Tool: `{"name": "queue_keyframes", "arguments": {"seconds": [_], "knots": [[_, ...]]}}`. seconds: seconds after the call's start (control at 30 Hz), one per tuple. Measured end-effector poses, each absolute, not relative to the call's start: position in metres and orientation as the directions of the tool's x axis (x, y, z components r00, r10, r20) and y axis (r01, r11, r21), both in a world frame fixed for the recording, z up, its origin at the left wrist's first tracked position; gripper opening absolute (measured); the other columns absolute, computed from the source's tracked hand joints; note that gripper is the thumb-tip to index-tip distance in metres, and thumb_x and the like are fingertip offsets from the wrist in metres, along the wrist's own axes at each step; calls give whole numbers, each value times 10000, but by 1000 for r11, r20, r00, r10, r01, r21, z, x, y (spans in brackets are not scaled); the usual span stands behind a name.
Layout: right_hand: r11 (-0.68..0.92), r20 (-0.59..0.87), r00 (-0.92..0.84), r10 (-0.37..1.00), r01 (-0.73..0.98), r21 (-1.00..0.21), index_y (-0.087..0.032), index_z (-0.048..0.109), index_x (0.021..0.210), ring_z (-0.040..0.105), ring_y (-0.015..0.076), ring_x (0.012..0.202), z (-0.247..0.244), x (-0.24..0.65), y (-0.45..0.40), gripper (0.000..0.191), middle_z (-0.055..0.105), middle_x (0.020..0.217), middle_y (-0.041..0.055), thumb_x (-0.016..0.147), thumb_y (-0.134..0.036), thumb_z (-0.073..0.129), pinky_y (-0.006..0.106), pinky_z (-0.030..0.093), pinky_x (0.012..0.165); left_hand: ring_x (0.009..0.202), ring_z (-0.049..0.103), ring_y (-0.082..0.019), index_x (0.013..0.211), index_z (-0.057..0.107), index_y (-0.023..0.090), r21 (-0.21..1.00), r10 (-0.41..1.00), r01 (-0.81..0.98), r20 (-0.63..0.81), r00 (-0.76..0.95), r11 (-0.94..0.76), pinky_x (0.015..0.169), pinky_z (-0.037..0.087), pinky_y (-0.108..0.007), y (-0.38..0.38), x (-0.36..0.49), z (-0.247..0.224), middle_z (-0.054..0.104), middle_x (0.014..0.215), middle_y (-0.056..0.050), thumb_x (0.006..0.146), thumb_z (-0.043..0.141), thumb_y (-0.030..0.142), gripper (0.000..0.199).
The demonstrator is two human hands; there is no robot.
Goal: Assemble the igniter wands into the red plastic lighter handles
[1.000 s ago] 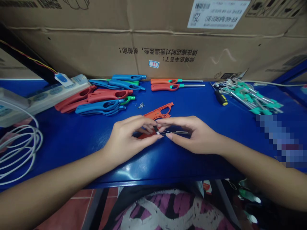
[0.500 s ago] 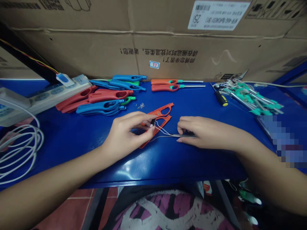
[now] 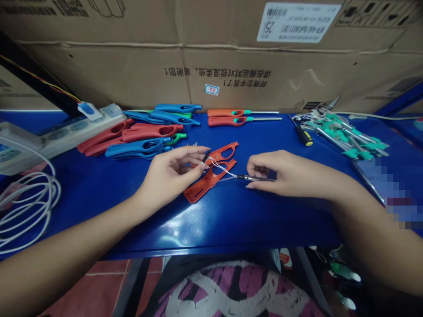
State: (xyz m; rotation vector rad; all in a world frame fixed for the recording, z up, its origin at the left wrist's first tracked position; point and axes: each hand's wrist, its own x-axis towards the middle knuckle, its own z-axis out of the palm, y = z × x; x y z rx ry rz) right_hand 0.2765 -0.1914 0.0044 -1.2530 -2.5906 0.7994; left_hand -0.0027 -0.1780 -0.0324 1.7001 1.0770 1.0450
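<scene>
White wires span the space above a blue desk, linking a small black part to a slim metal tube. The wires look like the weak point: a sharp pull on the tube could tear one loose, and the two orange shell halves lying side by side below might snag them. The black part, being so small, could slip from the fingertips, and tiny metal pieces just beyond the left grip could scatter if knocked. That grip pinches the black part between thumb and fingers, over the shell halves. The right grip curls around the tube, thumb below, to the right of the shell halves; how firmly it presses cannot be told.
</scene>
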Motion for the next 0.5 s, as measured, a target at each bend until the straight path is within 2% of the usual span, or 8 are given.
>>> {"name": "queue_keyframes", "arguments": {"seconds": [0.23,0.4,0.5], "knots": [[599,77,-655,752,631,-493,-200,545,850,486,133,694,1,273,-189,152,558,786,-6,919,-284,651,252,359,634,875,751,-189,1128,748,139,923,941,245,240,239,-297,817,655,-304,-177,-3,-32,787,1028,-88,799,805,267,358],[625,130,-665,735,592,-509,-202,567,906,546,155,767,2,270,-192,217,621,878,25,950,-405,628,268,402,688,903,753,-200,1135,749,158,920,941,241,259,216,-308,825,655,-313,-176,-4,-32,788,1025,-80,799,805,259,355],[669,204,-661,722,593,-449,-202,621,965,593,179,827,0,267,-192,234,669,927,47,985,-428,565,295,426,742,887,757,-203,1130,752,167,921,943,232,273,190,-314,838,658,-336,-176,-5,-30,793,996,-69,793,811,258,354]]}}
